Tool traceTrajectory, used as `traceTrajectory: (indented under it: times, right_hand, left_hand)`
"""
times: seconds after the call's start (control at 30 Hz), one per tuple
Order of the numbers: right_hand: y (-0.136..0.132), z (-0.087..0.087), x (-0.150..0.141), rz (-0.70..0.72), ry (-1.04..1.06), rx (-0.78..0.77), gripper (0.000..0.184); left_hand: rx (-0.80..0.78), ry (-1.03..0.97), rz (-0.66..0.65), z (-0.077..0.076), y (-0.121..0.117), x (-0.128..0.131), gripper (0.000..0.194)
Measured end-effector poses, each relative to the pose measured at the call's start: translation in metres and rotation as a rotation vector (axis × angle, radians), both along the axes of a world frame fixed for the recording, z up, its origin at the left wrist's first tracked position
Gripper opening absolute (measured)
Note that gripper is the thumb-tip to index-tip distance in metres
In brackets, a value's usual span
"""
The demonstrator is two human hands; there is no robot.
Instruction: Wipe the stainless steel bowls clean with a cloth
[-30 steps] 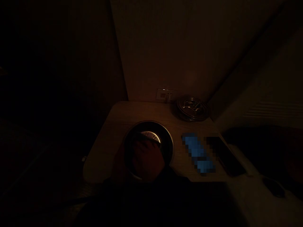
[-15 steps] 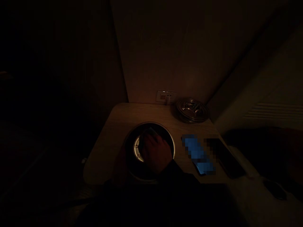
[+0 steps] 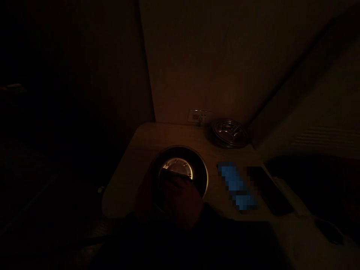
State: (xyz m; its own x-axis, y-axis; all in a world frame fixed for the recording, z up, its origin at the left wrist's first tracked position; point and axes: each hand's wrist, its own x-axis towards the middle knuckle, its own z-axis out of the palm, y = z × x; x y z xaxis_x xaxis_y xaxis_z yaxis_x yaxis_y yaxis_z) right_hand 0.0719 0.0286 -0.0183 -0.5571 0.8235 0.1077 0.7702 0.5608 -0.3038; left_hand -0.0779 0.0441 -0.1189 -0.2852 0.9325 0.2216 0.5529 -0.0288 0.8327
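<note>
The light is very dim. A round, shallow metal bowl rests near the front of a small pale wooden table, its bottom shining. Inside it lies my right hand, closed over a dark cloth pressed against the bottom's near part. At the bowl's left side is my left hand, closed on the rim as far as the darkness shows. Its fingers are mostly lost in shadow.
A stack of metal plates stands at the table's back right, by a wall socket. A lit phone and a dark flat object lie right of the bowl. Further right is a small dark object.
My right hand has slid with the cloth from the middle of the bowl toward its near side, uncovering the far part of the bottom. My left hand stays at the rim.
</note>
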Motion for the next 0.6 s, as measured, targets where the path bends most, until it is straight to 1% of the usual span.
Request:
traceTrajectory:
  times: [0.07, 0.13, 0.23, 0.3, 0.37, 0.47, 0.53, 0.6]
  right_hand:
    - [-0.002, 0.001, 0.005, 0.007, -0.006, -0.003, 0.032]
    - [0.004, 0.002, 0.010, -0.020, -0.011, 0.035, 0.034]
    - [0.020, 0.002, 0.016, -0.129, -0.016, 0.101, 0.037]
    - [0.026, 0.001, 0.018, -0.172, -0.023, 0.113, 0.037]
    - [0.021, 0.000, 0.021, -0.140, -0.032, 0.096, 0.037]
    - [0.002, 0.001, 0.027, -0.038, -0.049, 0.033, 0.036]
    - [-0.008, 0.002, 0.031, 0.008, -0.071, -0.013, 0.036]
    - [-0.007, 0.004, 0.034, 0.017, -0.087, -0.024, 0.037]
  left_hand:
    - [-0.033, 0.014, 0.047, 0.004, 0.001, 0.002, 0.035]
    - [-0.044, 0.012, 0.055, 0.011, 0.002, 0.005, 0.036]
    - [0.017, -0.005, 0.059, 0.019, 0.003, 0.007, 0.032]
    - [0.051, -0.005, 0.071, 0.020, 0.003, 0.006, 0.030]
    - [0.053, -0.004, 0.058, 0.019, 0.003, 0.005, 0.030]
    - [0.024, -0.017, 0.031, 0.018, 0.002, 0.006, 0.034]
    - [0.002, -0.031, 0.030, 0.020, 0.002, 0.008, 0.035]
    - [-0.015, -0.044, 0.016, 0.026, 0.002, 0.010, 0.037]
